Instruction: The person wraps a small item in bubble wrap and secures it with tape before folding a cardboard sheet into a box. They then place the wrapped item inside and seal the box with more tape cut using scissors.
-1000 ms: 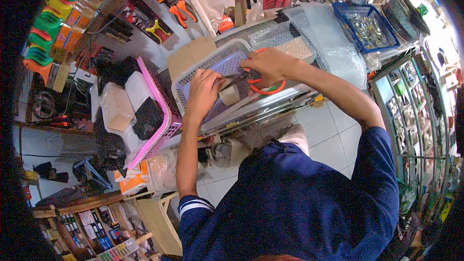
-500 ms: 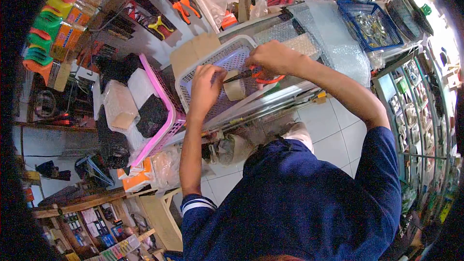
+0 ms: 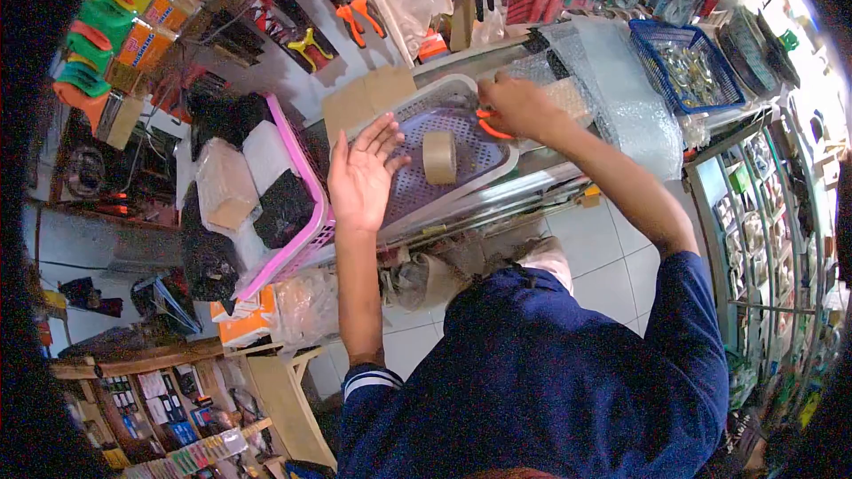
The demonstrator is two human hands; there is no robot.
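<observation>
A roll of brown tape lies alone inside a pale lilac basket on the counter. My left hand hovers flat over the basket's left side, fingers spread, holding nothing, a little left of the tape. My right hand is at the basket's far right corner, closed on orange-handled scissors, whose blades are hidden under the hand.
A pink basket with wrapped bundles stands to the left. Bubble wrap and a blue basket of metal parts lie to the right. Tools hang on the wall behind. A glass display case stands at right.
My left hand has let go of the tape roll and opened flat. My right hand moved the scissors away to the basket's far right corner.
</observation>
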